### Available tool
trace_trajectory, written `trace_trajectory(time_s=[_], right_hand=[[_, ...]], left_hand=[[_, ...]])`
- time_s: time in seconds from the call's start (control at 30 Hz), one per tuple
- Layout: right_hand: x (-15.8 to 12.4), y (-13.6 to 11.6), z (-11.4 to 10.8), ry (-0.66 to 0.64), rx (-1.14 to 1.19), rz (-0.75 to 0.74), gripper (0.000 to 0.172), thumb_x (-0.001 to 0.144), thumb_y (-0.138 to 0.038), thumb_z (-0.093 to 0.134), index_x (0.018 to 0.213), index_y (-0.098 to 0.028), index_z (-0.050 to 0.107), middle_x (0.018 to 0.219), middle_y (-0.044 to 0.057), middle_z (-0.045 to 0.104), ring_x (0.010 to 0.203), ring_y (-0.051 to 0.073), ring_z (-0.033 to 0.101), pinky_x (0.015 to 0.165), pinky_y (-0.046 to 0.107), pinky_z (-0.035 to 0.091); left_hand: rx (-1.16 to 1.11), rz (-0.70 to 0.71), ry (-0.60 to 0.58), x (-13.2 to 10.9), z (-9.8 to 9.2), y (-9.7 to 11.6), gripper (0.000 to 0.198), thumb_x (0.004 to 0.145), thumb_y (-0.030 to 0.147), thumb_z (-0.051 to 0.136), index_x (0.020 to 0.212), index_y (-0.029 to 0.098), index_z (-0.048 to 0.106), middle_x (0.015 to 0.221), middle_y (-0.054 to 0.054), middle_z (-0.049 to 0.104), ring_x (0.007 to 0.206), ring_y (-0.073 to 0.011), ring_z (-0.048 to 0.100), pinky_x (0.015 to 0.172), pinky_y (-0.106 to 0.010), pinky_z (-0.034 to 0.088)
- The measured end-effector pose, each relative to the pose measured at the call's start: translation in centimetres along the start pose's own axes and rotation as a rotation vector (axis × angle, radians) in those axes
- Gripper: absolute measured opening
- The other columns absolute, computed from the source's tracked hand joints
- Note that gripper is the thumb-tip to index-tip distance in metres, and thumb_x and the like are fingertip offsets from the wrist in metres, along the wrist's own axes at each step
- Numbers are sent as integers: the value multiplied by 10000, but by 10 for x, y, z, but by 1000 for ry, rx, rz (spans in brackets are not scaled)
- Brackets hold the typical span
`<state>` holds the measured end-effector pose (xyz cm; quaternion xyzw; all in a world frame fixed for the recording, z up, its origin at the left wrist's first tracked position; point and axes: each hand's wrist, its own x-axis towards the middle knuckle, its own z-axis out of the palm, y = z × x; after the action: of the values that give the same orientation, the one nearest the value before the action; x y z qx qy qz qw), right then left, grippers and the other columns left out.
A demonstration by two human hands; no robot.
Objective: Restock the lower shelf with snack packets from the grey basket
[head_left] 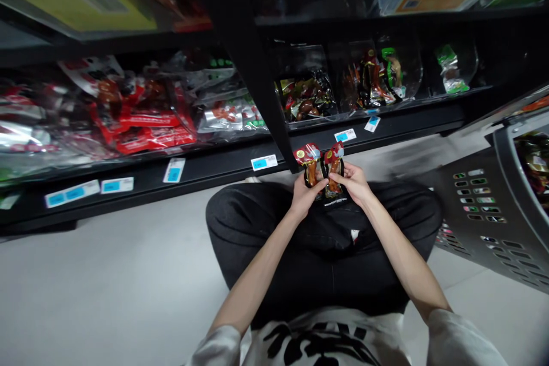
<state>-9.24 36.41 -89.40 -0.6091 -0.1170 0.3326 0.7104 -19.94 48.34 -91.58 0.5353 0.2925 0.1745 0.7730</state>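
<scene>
My left hand [305, 194] grips a small snack packet [311, 168] with a red top, a round yellow mark and a brown drumstick-like piece showing. Beside it, a matching snack packet [334, 167] is pinched in my right hand [354, 183]. Both packets are held upright side by side above my lap, thumbs on their fronts. Their lower parts look dark and are partly covered by my fingers. Just beyond my hands runs the edge of the lowest shelf [214, 174].
Red packets [150, 126] fill the left of the low shelf. Clear bins right of a black upright [257, 68] hold a dark packet heap [306, 97], drumstick packets [374, 77] and a green-white packet [450, 68]. A grey basket [476, 200] with packets inside stands at right.
</scene>
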Motion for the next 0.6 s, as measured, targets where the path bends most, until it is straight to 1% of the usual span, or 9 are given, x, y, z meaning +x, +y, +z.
trace_trajectory(time_s=[0.07, 0.13, 0.2, 0.27, 0.33, 0.4, 0.47, 0.53, 0.6], right_hand=[[1, 1, 0, 42, 20, 7, 443, 564, -395, 927, 929, -212, 754, 961, 40, 768, 879, 213, 691, 865, 356, 535], [2, 1, -1, 81, 53, 16, 410, 592, -401, 905, 924, -217, 750, 956, 30, 765, 870, 205, 690, 854, 340, 527], [2, -1, -1, 117, 84, 35, 365, 625, -391, 872, 923, -225, 744, 944, 14, 759, 861, 198, 684, 831, 321, 517], [3, -2, -2, 155, 87, 61, 283, 642, -370, 840, 859, -226, 728, 868, -11, 743, 817, 187, 667, 781, 299, 504], [3, -2, -1, 179, 76, 103, 227, 651, -359, 811, 800, -227, 703, 772, -34, 709, 743, 167, 634, 710, 280, 484], [2, -2, 0, 169, 72, 153, 224, 647, -349, 804, 792, -229, 683, 736, -47, 682, 679, 145, 590, 643, 267, 462], [0, -3, 2, 126, 79, 174, 272, 617, -320, 825, 830, -235, 680, 779, -49, 689, 659, 131, 570, 599, 254, 449], [-3, -4, 4, 57, 85, 163, 333, 596, -302, 843, 884, -241, 687, 862, -39, 711, 661, 123, 571, 564, 241, 436], [-6, -6, 6, -14, 87, 152, 377, 620, -327, 847, 954, -244, 694, 927, -19, 726, 658, 120, 580, 534, 234, 420]], left_hand=[[23, 21, 2, 1, 0, 0, 388, 707, 416, 843, 970, 176, 687, 883, -21, 695, 793, -171, 644, 733, -278, 519], [14, 4, 5, 1, 1, 0, 385, 746, 479, 802, 955, 177, 686, 824, -18, 683, 743, -177, 637, 674, -281, 515], [3, -9, 22, 1, 2, 2, 391, 756, 516, 786, 927, 184, 672, 754, -6, 661, 702, -181, 628, 648, -286, 506], [24, 4, 60, 0, 4, 5, 392, 740, 511, 805, 911, 194, 651, 736, 6, 648, 710, -179, 627, 672, -281, 498], [41, 19, 85, -2, 5, 8, 407, 723, 492, 827, 928, 202, 628, 779, 14, 653, 729, -160, 624, 689, -260, 488], [-3, -35, 67, -3, 5, 11, 422, 727, 505, 821, 924, 208, 596, 766, 35, 631, 632, -110, 584, 616, -228, 466], [-102, -186, -48, -4, 5, 15, 433, 762, 558, 770, 931, 212, 574, 698, 61, 578, 468, -58, 479, 473, -201, 394], [-192, -361, -235, -5, 4, 17, 446, 809, 619, 690, 933, 208, 569, 649, 71, 529, 360, -30, 363, 365, -186, 285], [-243, -485, -427, -5, 2, 18, 472, 843, 665, 611, 903, 198, 569, 642, 57, 530, 323, -25, 322, 325, -178, 221]])
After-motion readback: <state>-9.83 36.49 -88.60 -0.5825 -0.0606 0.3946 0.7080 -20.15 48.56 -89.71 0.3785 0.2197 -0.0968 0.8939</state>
